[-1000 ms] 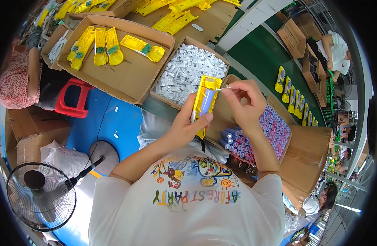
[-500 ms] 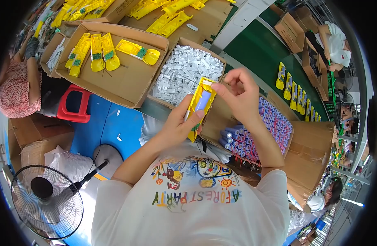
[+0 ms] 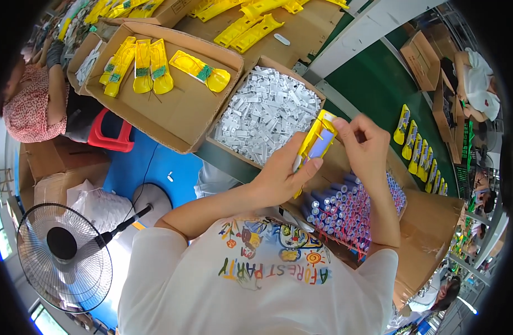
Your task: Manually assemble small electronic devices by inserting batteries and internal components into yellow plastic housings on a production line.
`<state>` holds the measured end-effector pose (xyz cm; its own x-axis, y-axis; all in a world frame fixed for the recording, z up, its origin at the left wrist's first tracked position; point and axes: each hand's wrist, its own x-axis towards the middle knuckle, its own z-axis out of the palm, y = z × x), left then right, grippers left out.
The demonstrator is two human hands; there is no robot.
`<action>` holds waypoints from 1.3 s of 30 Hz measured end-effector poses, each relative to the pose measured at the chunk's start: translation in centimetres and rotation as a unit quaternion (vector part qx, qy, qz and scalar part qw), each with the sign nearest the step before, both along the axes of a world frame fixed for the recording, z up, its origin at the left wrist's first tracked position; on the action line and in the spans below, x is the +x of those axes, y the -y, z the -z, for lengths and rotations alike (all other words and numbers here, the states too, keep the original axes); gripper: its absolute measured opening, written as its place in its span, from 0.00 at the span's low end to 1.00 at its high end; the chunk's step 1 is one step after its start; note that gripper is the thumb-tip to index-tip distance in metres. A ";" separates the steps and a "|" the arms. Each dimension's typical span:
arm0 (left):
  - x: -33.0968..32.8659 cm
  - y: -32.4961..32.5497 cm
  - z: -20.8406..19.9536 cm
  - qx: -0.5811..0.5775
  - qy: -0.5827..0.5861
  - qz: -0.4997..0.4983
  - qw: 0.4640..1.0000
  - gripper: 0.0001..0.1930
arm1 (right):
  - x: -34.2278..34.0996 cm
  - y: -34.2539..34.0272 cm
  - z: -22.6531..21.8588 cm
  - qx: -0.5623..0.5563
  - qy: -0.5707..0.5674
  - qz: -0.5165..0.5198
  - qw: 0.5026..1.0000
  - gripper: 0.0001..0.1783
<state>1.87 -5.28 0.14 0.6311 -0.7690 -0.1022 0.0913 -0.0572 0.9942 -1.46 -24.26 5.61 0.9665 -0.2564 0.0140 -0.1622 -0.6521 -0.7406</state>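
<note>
Casing (image 3: pixel 311 140) farther right, axis up-rightward

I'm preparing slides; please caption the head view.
Left hand holds a yellow casing with a purple cylinder, right hand at its upper end, near a box of white parts.

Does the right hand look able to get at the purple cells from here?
Likely yes: nothing else covers the cells near the right hand, though it is at the yellow casing.

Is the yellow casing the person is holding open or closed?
Open: in the left hand, the yellow casing shows its inside, with a purple-blue cylinder lying uncovered.
</note>
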 end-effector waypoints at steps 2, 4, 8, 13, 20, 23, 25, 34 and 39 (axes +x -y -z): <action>-0.1 0.7 0.5 -0.046 -0.012 -0.009 0.999 0.20 | 0.7 0.0 0.3 -0.087 0.039 -0.001 0.995 0.10; 0.3 1.5 0.1 -0.079 -0.031 0.032 0.996 0.23 | 1.3 0.2 0.7 0.175 0.076 -0.050 0.980 0.10; 2.5 1.4 -0.6 -0.124 -0.023 0.042 0.991 0.20 | 2.4 6.5 2.4 0.148 0.000 0.002 0.989 0.14; 15.3 -7.7 -1.8 0.352 0.274 -0.415 0.793 0.23 | 5.9 31.8 6.7 -0.324 0.134 0.176 0.920 0.18; 18.5 -9.8 2.7 0.405 0.282 -0.311 0.812 0.51 | 6.2 35.9 14.1 -0.409 -0.010 0.065 0.910 0.13; 17.1 -11.7 3.8 0.356 0.326 -0.361 0.798 0.44 | 6.5 23.0 6.7 -0.312 0.139 0.013 0.940 0.10; 15.9 -12.5 3.6 0.303 0.399 -0.402 0.766 0.29 | 4.3 13.6 3.2 -0.122 0.091 -0.023 0.988 0.09; 2.8 -4.7 -3.1 -0.143 -0.360 -0.069 0.920 0.19 | -0.6 -5.3 1.2 -0.317 0.333 -0.340 0.820 0.24; 2.9 -4.4 -1.0 -0.156 -0.443 -0.003 0.883 0.18 | -2.9 -4.3 2.8 -0.209 0.286 -0.361 0.863 0.15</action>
<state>4.79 -0.92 1.15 0.4139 -0.8443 -0.3404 0.8400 0.2101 0.5003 -4.38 -19.99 2.82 0.6769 0.5521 0.4869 0.7114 -0.6606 -0.2399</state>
